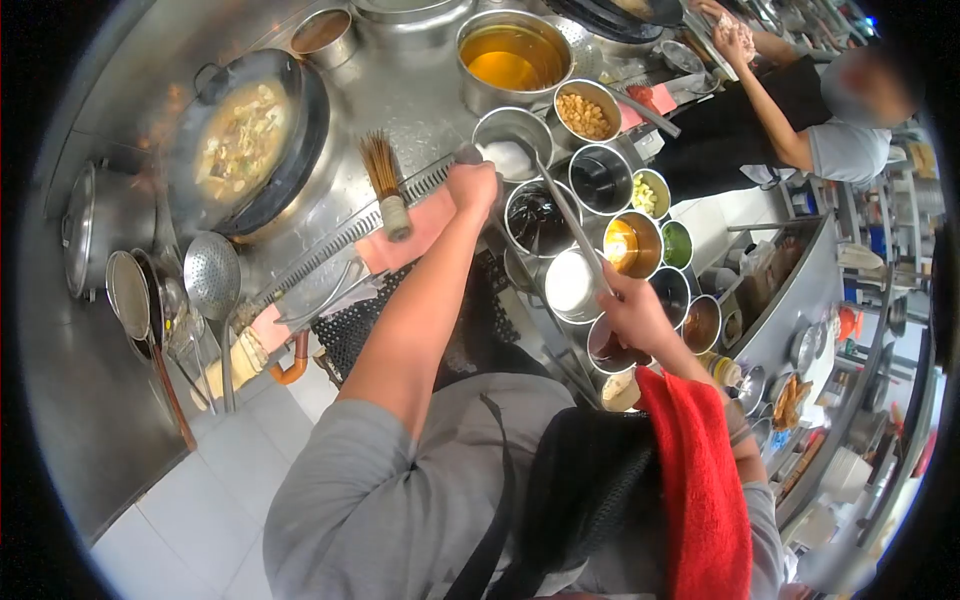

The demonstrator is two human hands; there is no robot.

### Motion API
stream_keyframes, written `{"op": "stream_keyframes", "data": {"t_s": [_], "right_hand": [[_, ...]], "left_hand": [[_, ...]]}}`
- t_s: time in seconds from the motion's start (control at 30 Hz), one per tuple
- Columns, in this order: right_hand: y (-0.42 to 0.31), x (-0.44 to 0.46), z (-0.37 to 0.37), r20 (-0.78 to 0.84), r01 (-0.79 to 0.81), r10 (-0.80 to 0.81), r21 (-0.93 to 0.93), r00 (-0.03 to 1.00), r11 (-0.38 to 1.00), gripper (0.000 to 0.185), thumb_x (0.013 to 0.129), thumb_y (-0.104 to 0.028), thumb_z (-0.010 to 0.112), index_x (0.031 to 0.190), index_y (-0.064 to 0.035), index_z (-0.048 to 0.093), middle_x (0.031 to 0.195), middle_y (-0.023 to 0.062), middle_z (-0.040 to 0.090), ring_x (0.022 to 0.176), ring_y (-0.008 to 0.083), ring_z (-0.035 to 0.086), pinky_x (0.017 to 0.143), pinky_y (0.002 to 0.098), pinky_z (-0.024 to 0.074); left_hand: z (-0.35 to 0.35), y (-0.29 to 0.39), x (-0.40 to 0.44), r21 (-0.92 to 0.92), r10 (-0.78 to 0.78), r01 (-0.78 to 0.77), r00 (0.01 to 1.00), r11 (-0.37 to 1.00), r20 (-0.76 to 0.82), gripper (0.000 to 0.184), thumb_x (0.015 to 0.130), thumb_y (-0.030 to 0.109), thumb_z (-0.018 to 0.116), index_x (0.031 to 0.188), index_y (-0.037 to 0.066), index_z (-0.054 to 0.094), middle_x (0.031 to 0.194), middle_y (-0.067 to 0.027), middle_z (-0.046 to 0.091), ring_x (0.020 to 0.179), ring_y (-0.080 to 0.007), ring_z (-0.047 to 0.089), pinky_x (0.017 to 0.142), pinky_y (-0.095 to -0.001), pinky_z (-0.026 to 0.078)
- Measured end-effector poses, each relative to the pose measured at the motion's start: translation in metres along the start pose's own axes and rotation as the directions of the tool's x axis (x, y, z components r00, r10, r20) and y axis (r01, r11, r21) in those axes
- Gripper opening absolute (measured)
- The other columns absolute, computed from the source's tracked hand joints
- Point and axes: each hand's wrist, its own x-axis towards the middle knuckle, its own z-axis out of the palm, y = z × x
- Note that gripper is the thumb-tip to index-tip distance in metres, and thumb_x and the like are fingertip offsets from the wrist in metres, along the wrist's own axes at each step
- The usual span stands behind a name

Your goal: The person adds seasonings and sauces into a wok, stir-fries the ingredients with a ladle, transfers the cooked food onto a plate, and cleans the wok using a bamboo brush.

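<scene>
My right hand (pixel 635 315) is wrapped round the long metal handle of a ladle (pixel 575 222). The handle slants up and left to a steel pot of white contents (pixel 508 158); the ladle's bowl is hard to see. My left hand (pixel 472 188) is closed in a fist at the stove's front edge, beside that pot. A rounded grey end shows by its knuckles, but what it grips is mostly hidden. A bamboo brush (pixel 383 180) lies left of it, on pink cloth (pixel 415 232). Liquid food with pale pieces (pixel 240 145) fills a black wok (pixel 318 115) at left.
Several seasoning pots, including one of dark sauce (pixel 538 215) and one of white powder or liquid (pixel 574 284), crowd the right. A pot of yellow oil (pixel 512 65) stands behind. Strainers (pixel 211 274) hang at left. A co-worker (pixel 745 130) stands at upper right, hands on food.
</scene>
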Motion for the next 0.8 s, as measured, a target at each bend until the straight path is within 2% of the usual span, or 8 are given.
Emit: {"op": "stream_keyframes", "data": {"t_s": [0.1, 0.2, 0.27, 0.33, 0.5, 0.67, 0.73, 0.8], "right_hand": [[-0.025, 0.007, -0.026, 0.384, -0.540, 0.380, 0.570, 0.842, 0.619, 0.042, 0.098, -0.006, 0.057, 0.140, -0.0068, 0.057, 0.075, 0.0004, 0.052, 0.053, 0.0076, 0.047, 0.039, 0.0234, 0.0408], [-0.033, 0.013, -0.051, 0.547, -0.648, 0.402, 0.741, 0.734, 0.176, 0.050, 0.100, -0.014, 0.059, 0.148, -0.0039, 0.051, 0.067, 0.0005, 0.050, 0.050, 0.0097, 0.048, 0.041, 0.0284, 0.0413], [-0.041, 0.005, -0.048, 0.505, -0.629, 0.412, 0.732, 0.759, 0.262, 0.051, 0.100, -0.014, 0.058, 0.149, -0.0050, 0.050, 0.067, -0.0001, 0.051, 0.049, 0.0098, 0.048, 0.042, 0.0276, 0.0414], [-0.035, 0.000, -0.037, 0.310, -0.489, 0.396, 0.336, 0.864, 0.805, 0.055, 0.099, -0.012, 0.057, 0.152, -0.0055, 0.044, 0.067, 0.0069, 0.057, 0.054, 0.0158, 0.057, 0.049, 0.0327, 0.0485], [0.001, -0.005, 0.009, -0.014, -0.092, 0.092, -0.295, 0.996, 0.951, 0.060, 0.093, -0.014, 0.063, 0.149, -0.0022, 0.047, 0.079, 0.0252, 0.066, 0.075, 0.0294, 0.070, 0.076, 0.0448, 0.0546], [-0.013, 0.004, -0.014, 0.183, -0.247, 0.225, 0.109, 0.957, 0.963, 0.062, 0.094, -0.014, 0.064, 0.152, -0.0039, 0.045, 0.078, 0.0176, 0.063, 0.066, 0.0242, 0.063, 0.066, 0.0427, 0.0554], [-0.024, 0.011, -0.032, 0.449, -0.599, 0.397, 0.628, 0.800, 0.496, 0.058, 0.096, -0.013, 0.063, 0.151, -0.0045, 0.046, 0.076, 0.0063, 0.057, 0.056, 0.0147, 0.054, 0.047, 0.0332, 0.0478], [-0.035, 0.014, -0.045, 0.495, -0.627, 0.397, 0.693, 0.773, 0.357, 0.055, 0.098, -0.011, 0.061, 0.151, -0.0055, 0.046, 0.074, -0.0008, 0.051, 0.052, 0.0081, 0.047, 0.039, 0.0251, 0.0373]], "left_hand": [[0.000, -0.001, 0.004, 0.048, 0.015, -0.014, 1.000, 0.999, -0.016, 0.024, 0.077, 0.011, 0.069, 0.085, -0.011, 0.069, 0.082, -0.0256, 0.073, 0.079, -0.0367, 0.074, 0.069, -0.0446, 0.054], [-0.002, 0.001, 0.002, 0.068, 0.037, -0.035, 0.999, 0.997, -0.032, 0.023, 0.077, 0.011, 0.069, 0.085, -0.011, 0.069, 0.082, -0.0251, 0.073, 0.080, -0.0373, 0.074, 0.069, -0.0444, 0.054], [-0.006, 0.005, -0.002, 0.049, 0.016, -0.016, 1.000, 0.999, -0.003, 0.024, 0.077, 0.012, 0.070, 0.085, -0.011, 0.069, 0.082, -0.0255, 0.073, 0.081, -0.0375, 0.074, 0.069, -0.0443, 0.054], [-0.009, 0.008, -0.004, 0.032, -0.002, 0.001, 0.999, 0.999, 0.032, 0.025, 0.077, 0.013, 0.070, 0.085, -0.011, 0.069, 0.082, -0.0260, 0.073, 0.081, -0.0378, 0.074, 0.070, -0.0442, 0.054], [-0.003, -0.009, 0.009, 0.050, 0.085, -0.088, 0.995, 0.995, 0.055, 0.026, 0.078, 0.014, 0.070, 0.084, -0.012, 0.069, 0.078, -0.0250, 0.072, 0.078, -0.0368, 0.074, 0.070, -0.0446, 0.054], [-0.007, 0.004, -0.001, 0.020, 0.025, -0.026, 0.999, 0.999, 0.046, 0.026, 0.078, 0.014, 0.070, 0.084, -0.011, 0.070, 0.078, -0.0242, 0.072, 0.078, -0.0362, 0.074, 0.069, -0.0439, 0.054], [-0.006, 0.004, 0.000, 0.008, 0.006, -0.007, 0.998, 1.000, 0.057, 0.026, 0.079, 0.015, 0.070, 0.084, -0.011, 0.070, 0.078, -0.0242, 0.072, 0.077, -0.0360, 0.074, 0.069, -0.0437, 0.054], [-0.003, -0.002, 0.004, -0.007, 0.063, -0.063, 0.998, 0.998, 0.005, 0.026, 0.079, 0.015, 0.070, 0.083, -0.011, 0.070, 0.077, -0.0238, 0.072, 0.076, -0.0349, 0.074, 0.067, -0.0435, 0.054]]}}
